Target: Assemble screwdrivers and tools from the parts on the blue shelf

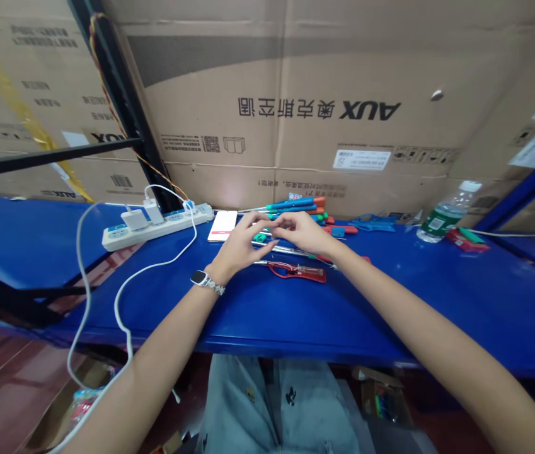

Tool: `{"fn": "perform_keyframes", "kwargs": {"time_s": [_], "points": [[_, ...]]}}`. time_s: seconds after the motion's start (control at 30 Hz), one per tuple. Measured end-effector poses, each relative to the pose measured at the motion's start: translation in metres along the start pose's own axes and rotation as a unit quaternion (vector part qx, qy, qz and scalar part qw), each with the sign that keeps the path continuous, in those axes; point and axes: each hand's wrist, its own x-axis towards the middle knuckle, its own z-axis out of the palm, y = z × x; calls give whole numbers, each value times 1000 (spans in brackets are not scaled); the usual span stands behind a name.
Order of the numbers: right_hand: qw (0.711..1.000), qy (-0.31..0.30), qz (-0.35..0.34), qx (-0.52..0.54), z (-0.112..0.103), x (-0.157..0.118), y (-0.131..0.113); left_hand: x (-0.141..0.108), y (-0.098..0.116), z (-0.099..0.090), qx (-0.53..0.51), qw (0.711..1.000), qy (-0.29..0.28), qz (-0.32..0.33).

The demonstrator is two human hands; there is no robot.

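Cardboard backs the worktop (366,315); your left hand (243,242) and right hand (304,232) curl near colourful tools (295,203), though I can't tell if either pinches anything.

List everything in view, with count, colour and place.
Cartons: several, brown, behind the shelf
Shelf top: blue, under the hands
Power strip: one, white, left
Phone: one, white screen, beside the left hand
Long-handled tools: several, blue, green, orange and red, behind the hands; exact count unclear
Red-handled tool: one, nearest the front edge
Bottle: one, clear, green label, right
Red-and-green item: beside the bottle
Watch: one, silver band, left wrist
Trousers: grey, below
Left hand: one, bare, centre
Right hand: one, bare, centre, fingertips near the left's
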Motion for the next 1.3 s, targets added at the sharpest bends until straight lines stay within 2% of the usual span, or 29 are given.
{"fn": "perform_keyframes", "kwargs": {"time_s": [0.17, 0.37, 0.53, 0.67, 0.73, 0.9, 1.07, 1.17, 1.3], "points": [[991, 53, 32, 123, 1, -43, 14, 0, 20, 21, -17, 999, -43, 19], [970, 99, 62, 212, 5, -54, 18, -4, 33, 32, -157, 985, -15, -71], [974, 107, 57, 191, 8, -55, 15, -1, 28, 36, -286, 939, 29, -191], [981, 82, 56, 165, 15, -58, 13, -1, 24, 37, -338, 916, 42, -215], [981, 68, 57, 172, 18, -59, 12, -3, 25, 38, -344, 914, 33, -211], [975, 103, 59, 185, 21, -61, 9, -7, 27, 38, -314, 929, 7, -195], [988, 126, 17, 86, 26, -62, 5, -8, 29, 36, -248, 950, 28, -188], [986, 155, 3, 56, 30, -63, 1, -7, 28, 34, -265, 942, 46, -202], [982, 188, -16, 16, 33, -63, -2, -6, 24, 35, -327, 912, 64, -239]]}}
